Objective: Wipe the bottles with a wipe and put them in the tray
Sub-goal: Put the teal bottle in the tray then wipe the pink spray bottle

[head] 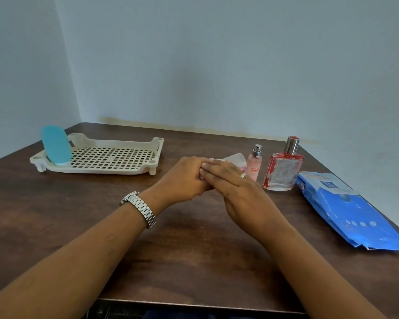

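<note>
Two bottles stood just beside your right hand (237,192), which lay straight-fingered on the wipe (234,158) while your left hand (184,180) curled round something hidden: the pink spray bottle (253,165) likely light, the red glass bottle (282,171) heavier, slick, best gripped round its body.

Wood, plastic, glass, metal
The bench (194,249) is smooth wood; the tray (97,169) is matt plastic; the big bottle (282,173) is clear glass with a shiny metal cap (291,145).
</note>
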